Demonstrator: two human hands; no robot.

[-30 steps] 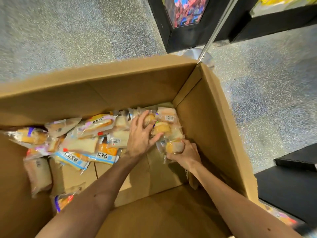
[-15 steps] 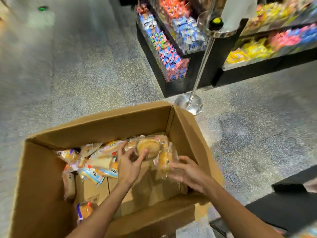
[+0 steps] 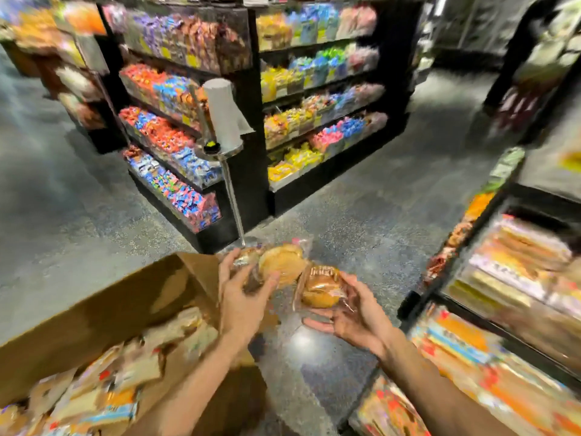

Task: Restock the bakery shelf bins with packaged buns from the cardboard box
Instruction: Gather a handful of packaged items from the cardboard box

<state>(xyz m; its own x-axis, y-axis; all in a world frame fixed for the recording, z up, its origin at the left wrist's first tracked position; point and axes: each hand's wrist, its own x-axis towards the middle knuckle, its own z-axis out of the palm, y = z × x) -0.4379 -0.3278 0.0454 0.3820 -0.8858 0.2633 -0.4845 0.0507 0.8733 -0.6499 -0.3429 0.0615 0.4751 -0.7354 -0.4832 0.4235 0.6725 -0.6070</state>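
My left hand point(image 3: 240, 297) grips a clear-wrapped round bun point(image 3: 281, 267) together with a darker packet behind it, held above the far right corner of the cardboard box point(image 3: 103, 313). My right hand point(image 3: 355, 316) holds another packaged bun point(image 3: 320, 289) from below, just right of the first, over the floor. Several wrapped buns and sandwich packs point(image 3: 103, 385) lie in the box at lower left. The bakery shelf bins point(image 3: 503, 313) with packaged goods stand at the right, blurred.
A black candy shelf unit point(image 3: 251, 121) stands ahead across the speckled floor. A metal pole stand point(image 3: 232, 202) with a grey cone-shaped holder rises just beyond the box. More shelving is at far left and far right.
Both hands lifted out of the box with their bun packs and moved up and right. The view swung up from the box to the aisle and shelves.
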